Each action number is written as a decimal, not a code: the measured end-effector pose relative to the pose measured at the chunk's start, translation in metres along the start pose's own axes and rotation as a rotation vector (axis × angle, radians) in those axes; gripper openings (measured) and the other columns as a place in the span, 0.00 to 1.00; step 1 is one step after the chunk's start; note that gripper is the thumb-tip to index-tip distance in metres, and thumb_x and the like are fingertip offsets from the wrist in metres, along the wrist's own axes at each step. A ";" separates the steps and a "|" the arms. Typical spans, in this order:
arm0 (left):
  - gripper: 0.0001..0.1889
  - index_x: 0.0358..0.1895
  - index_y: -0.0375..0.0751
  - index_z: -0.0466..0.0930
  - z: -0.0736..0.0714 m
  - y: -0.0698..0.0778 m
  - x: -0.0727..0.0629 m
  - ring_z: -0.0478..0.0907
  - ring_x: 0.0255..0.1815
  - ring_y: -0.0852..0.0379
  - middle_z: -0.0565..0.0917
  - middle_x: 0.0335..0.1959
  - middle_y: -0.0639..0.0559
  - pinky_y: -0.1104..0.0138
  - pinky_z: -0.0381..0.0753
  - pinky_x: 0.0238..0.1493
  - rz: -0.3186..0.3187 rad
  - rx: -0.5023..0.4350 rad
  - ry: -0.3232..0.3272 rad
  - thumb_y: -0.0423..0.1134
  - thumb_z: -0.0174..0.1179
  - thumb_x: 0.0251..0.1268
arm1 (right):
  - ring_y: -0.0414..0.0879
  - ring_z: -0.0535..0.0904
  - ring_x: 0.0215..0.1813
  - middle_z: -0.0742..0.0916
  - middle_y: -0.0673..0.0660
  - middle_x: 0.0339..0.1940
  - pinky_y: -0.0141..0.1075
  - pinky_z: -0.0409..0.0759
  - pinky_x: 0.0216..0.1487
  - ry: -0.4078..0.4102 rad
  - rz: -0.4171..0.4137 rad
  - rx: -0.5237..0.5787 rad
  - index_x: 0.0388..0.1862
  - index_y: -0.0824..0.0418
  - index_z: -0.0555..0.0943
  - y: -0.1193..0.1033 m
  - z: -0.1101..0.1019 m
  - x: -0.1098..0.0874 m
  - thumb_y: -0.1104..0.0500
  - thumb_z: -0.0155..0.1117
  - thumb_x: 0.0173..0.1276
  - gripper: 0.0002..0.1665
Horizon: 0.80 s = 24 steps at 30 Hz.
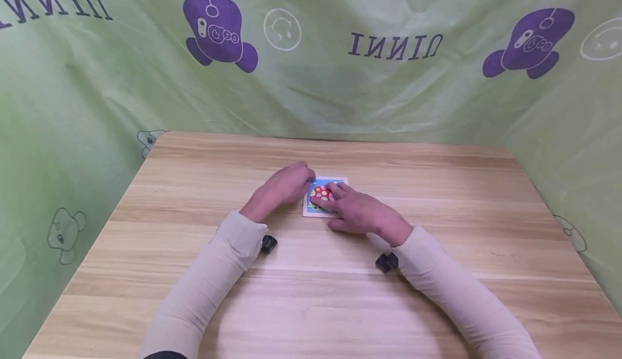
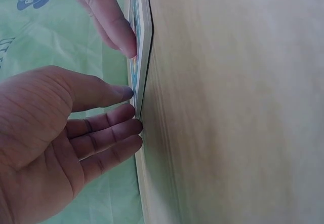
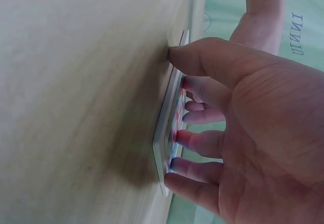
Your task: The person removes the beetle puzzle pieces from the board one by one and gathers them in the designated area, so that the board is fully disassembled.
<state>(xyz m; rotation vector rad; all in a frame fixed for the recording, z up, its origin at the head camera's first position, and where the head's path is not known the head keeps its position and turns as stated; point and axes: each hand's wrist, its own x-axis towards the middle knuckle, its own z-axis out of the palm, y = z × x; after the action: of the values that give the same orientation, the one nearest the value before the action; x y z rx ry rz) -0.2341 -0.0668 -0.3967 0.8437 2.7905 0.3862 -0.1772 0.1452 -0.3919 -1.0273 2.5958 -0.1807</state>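
A small square picture board (image 1: 318, 214) with a pale border lies flat on the table. Its face shows a red mushroom (image 1: 319, 191) with coloured dots on blue. My left hand (image 1: 290, 182) is at the board's far left corner; in the left wrist view its thumb (image 2: 121, 93) touches the face and its loosely bent fingers reach the edge. My right hand (image 1: 359, 211) lies over the right part, with fingertips on the picture and the thumb (image 3: 185, 59) by the near edge. The right hand hides part of the picture.
The board is on a wood-grain table (image 1: 311, 305). A green printed curtain (image 1: 311, 89) hangs behind the table and along both sides. Small black devices sit at the left cuff (image 1: 243, 235) and the right cuff (image 1: 413, 245).
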 end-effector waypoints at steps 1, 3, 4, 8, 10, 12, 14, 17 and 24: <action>0.15 0.60 0.33 0.82 0.000 0.000 0.000 0.78 0.53 0.48 0.80 0.51 0.43 0.57 0.77 0.59 -0.001 -0.001 0.002 0.33 0.55 0.76 | 0.66 0.51 0.81 0.58 0.69 0.82 0.57 0.61 0.74 0.000 0.002 0.000 0.83 0.45 0.62 0.000 0.000 0.000 0.50 0.61 0.77 0.38; 0.15 0.60 0.34 0.83 0.001 0.000 0.001 0.78 0.53 0.48 0.80 0.51 0.43 0.57 0.77 0.60 -0.002 -0.006 0.005 0.33 0.55 0.77 | 0.66 0.51 0.81 0.58 0.68 0.82 0.57 0.61 0.74 -0.004 0.007 0.000 0.83 0.44 0.62 0.000 0.000 0.001 0.48 0.62 0.77 0.38; 0.15 0.59 0.34 0.83 0.001 0.000 0.001 0.79 0.53 0.48 0.80 0.51 0.44 0.57 0.77 0.59 0.001 -0.007 0.008 0.33 0.55 0.77 | 0.66 0.51 0.81 0.58 0.68 0.82 0.57 0.61 0.74 -0.004 0.007 -0.001 0.83 0.44 0.62 0.000 0.000 0.001 0.48 0.62 0.77 0.38; 0.14 0.57 0.34 0.84 0.001 0.000 0.002 0.78 0.49 0.50 0.79 0.49 0.45 0.57 0.78 0.57 0.006 -0.006 0.008 0.32 0.54 0.77 | 0.67 0.52 0.80 0.59 0.68 0.82 0.57 0.60 0.74 0.002 0.003 -0.007 0.82 0.44 0.63 0.000 -0.001 0.001 0.47 0.62 0.76 0.39; 0.13 0.55 0.35 0.84 0.001 0.000 0.003 0.78 0.46 0.50 0.79 0.47 0.45 0.58 0.78 0.54 0.012 0.000 0.007 0.32 0.53 0.77 | 0.67 0.52 0.80 0.59 0.68 0.82 0.58 0.60 0.74 0.003 0.004 -0.010 0.82 0.44 0.63 0.001 -0.001 0.001 0.46 0.62 0.76 0.39; 0.12 0.53 0.36 0.85 0.001 0.000 0.003 0.77 0.44 0.51 0.78 0.46 0.46 0.58 0.79 0.53 0.015 0.010 0.005 0.32 0.53 0.77 | 0.67 0.52 0.81 0.59 0.68 0.82 0.58 0.61 0.74 0.000 0.008 -0.011 0.83 0.44 0.62 0.001 -0.001 0.001 0.46 0.62 0.76 0.39; 0.13 0.54 0.37 0.85 0.001 0.000 0.003 0.77 0.44 0.51 0.78 0.45 0.46 0.58 0.79 0.52 0.015 0.022 -0.001 0.32 0.53 0.77 | 0.66 0.52 0.81 0.59 0.68 0.82 0.58 0.62 0.73 -0.004 0.012 -0.013 0.83 0.43 0.62 0.001 -0.001 0.001 0.45 0.62 0.76 0.39; 0.14 0.57 0.37 0.84 0.001 0.001 0.004 0.77 0.45 0.51 0.78 0.47 0.45 0.59 0.79 0.53 0.007 0.033 -0.014 0.32 0.52 0.78 | 0.66 0.52 0.81 0.59 0.68 0.82 0.58 0.62 0.73 -0.008 0.016 -0.013 0.83 0.43 0.62 0.000 -0.002 0.001 0.44 0.63 0.76 0.40; 0.16 0.59 0.37 0.83 0.001 0.002 0.005 0.76 0.45 0.51 0.77 0.47 0.45 0.59 0.79 0.52 -0.016 0.041 -0.033 0.32 0.50 0.78 | 0.66 0.53 0.80 0.59 0.69 0.82 0.58 0.63 0.73 -0.012 0.015 0.004 0.82 0.44 0.63 -0.001 -0.004 0.002 0.44 0.63 0.76 0.39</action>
<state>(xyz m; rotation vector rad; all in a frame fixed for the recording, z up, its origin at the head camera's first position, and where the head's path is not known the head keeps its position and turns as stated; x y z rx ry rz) -0.2367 -0.0619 -0.3969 0.8289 2.7822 0.3101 -0.1789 0.1430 -0.3884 -1.0043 2.5903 -0.1752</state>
